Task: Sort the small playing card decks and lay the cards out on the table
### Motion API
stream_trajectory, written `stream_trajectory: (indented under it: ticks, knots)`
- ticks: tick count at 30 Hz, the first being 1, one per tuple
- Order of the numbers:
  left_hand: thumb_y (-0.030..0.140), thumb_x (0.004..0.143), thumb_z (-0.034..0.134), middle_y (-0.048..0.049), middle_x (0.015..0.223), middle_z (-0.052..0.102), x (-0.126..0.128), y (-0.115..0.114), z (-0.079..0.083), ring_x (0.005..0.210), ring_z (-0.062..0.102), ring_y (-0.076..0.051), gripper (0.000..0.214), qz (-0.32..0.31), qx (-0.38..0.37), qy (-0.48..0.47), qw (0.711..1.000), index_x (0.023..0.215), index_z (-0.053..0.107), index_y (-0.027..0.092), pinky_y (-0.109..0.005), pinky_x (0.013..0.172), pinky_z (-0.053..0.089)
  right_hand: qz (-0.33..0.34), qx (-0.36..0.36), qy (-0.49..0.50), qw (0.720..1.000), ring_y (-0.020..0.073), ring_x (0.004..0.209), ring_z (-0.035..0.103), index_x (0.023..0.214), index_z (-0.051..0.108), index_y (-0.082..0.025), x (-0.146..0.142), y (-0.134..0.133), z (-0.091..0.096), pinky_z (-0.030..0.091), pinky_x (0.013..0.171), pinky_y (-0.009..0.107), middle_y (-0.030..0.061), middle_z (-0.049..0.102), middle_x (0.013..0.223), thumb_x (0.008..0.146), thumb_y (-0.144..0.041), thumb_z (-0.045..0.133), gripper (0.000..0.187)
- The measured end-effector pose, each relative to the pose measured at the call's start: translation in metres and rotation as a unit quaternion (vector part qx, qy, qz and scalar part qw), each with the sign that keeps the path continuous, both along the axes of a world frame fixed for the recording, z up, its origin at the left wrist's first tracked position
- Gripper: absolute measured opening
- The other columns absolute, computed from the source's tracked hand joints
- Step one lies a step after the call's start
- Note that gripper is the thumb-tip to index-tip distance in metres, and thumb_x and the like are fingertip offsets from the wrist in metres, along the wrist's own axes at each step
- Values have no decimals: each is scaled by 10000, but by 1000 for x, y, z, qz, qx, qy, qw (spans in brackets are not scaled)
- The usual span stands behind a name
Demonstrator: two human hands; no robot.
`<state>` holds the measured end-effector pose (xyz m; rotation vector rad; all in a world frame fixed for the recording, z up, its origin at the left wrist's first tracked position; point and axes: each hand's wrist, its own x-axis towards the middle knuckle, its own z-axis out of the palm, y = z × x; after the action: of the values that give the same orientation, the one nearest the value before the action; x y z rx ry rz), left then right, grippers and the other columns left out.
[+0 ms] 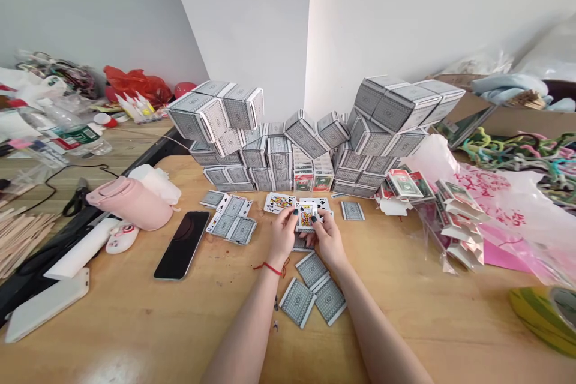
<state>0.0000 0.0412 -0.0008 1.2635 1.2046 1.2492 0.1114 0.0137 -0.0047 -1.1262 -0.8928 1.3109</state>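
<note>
"What big things are you seeing?"

"A wooden table [396, 318] is filling the near part. A wall of card blocks [279, 156] is standing on its far side."

"What is lying on the right?"

"A pink and white plastic bag [513, 192] is lying there, far from us. A yellow roll of tape [535, 315] is sitting nearer."

"And on the left?"

"A pink pouch [132, 207] is lying there. A black phone [182, 246] is resting just right of it, a bit nearer."

"What are the hands doing?"

"The left hand [283, 234] and the right hand [332, 237] are meeting in the middle. Both are nearly closing, with thumbs and fingers pinching one king card [306, 216]."

"Where is that card?"

"It is showing its face between the hands, nearer than the wall. Three cards [297, 302] are lying face down nearer still, between the arms."

"Anything tiny?"

"A red string [272, 268] is going around the left wrist."
</note>
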Motion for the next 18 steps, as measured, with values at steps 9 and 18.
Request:
stream_trajectory:
  ticks: [9,18]
  knots:
    - [274,799,427,-3,725,536,4,-5,-2,594,482,-103,186,-3,16,20,1000,947,496,186,-208,529,393,29,-2,-11,1000,100,293,441,964,366,-250,-6,-4,2,343,312,212,-82,515,472,765,-444,472,297]
    - [234,762,442,42,558,416,5,-11,2,494,402,-79,113,51,38,2,998,671,405,178,-183,469,336,73,-45,56,995,104,240,401,807,306,-252,-9,-6,3,305,249,199,-122,443,411,772,-447,445,242]
